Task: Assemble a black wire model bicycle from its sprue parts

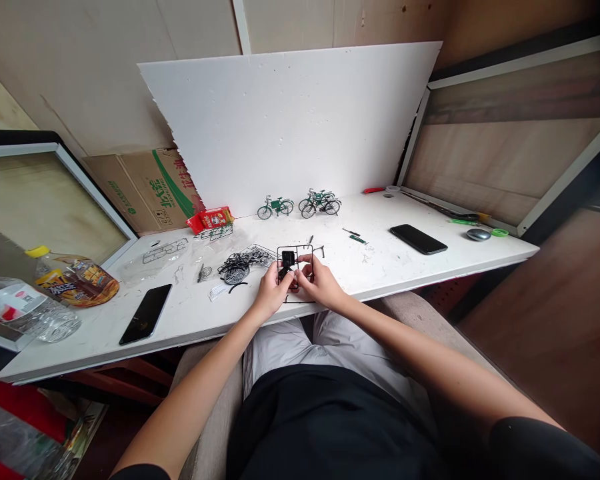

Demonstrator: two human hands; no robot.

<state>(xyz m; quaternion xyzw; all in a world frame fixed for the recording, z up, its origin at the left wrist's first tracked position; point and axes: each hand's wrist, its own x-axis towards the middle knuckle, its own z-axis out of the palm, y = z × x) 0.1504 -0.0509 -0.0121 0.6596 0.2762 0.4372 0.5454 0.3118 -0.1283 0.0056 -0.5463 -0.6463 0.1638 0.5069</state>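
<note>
- Both hands are up at the near edge of the counter (380, 267), low centre of the frame. The left hand (271, 291) and right hand (320, 283) are each closed in a fingertip pinch on a thin black plastic parts frame (303, 247).
- The parts frame sits between the two hands, just above the counter edge. It is a square grid of slim runners with a chunky black piece (288, 259) in its upper left corner.
- The thumbs crowd that black piece, so I'd judge the step in hand is working it loose from its runners. Whether it's free yet, I can't tell from here.
- Those runners look spindly and brittle, so any move on that piece calls for a short, controlled twist close to the joint rather than a yank.
- Just left of the hands lies a tangled heap of black parts (240, 267), wheels and curved bits, matte and wiry.
- Further back, centre frame, are two finished green model bicycles (275, 207) and (320, 202), upright before a white foam board (290, 120) with a ragged left edge.
- A glossy black smartphone (146, 313) lies lower left and another smartphone (419, 239) to the right, both flat and well apart from the hands.
- At the far left a yellow-capped bottle (73, 279) lies on its side.
</note>
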